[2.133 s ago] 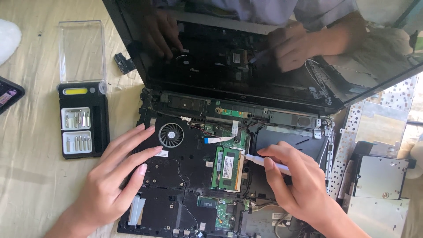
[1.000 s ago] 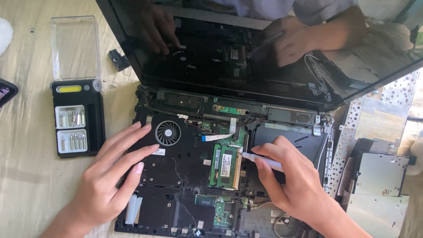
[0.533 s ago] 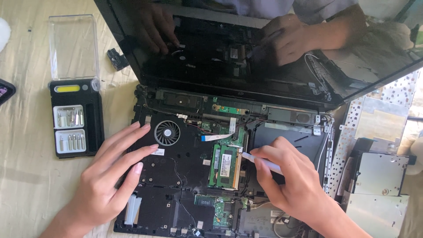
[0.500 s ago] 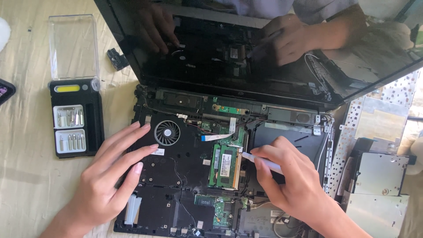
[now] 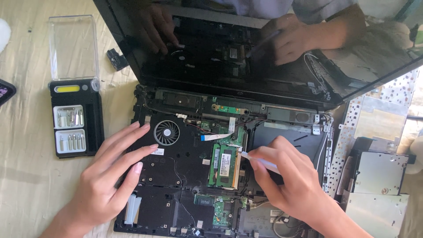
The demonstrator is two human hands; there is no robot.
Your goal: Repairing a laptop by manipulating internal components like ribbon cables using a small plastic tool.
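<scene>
An opened laptop base point(image 5: 176, 167) lies in front of me with its black frame, round cooling fan point(image 5: 166, 132) and a green memory module point(image 5: 224, 161) exposed. My left hand point(image 5: 105, 180) rests flat on the base's left part, fingers spread toward the fan. My right hand point(image 5: 286, 180) pinches a thin white tool point(image 5: 257, 160) whose tip touches the right edge of the memory module. The tilted dark screen point(image 5: 246, 57) behind mirrors both hands.
A black screwdriver-bit case point(image 5: 75, 117) with its clear lid point(image 5: 72, 46) open lies left of the laptop. A small black part point(image 5: 117, 59) sits near the screen hinge. Removed metal drives and a perforated plate point(image 5: 379, 176) are stacked on the right. A beige cloth covers the surface.
The view has drifted slightly. Both hands stay in place, and the white tool's tip stays at the memory module's right edge.
</scene>
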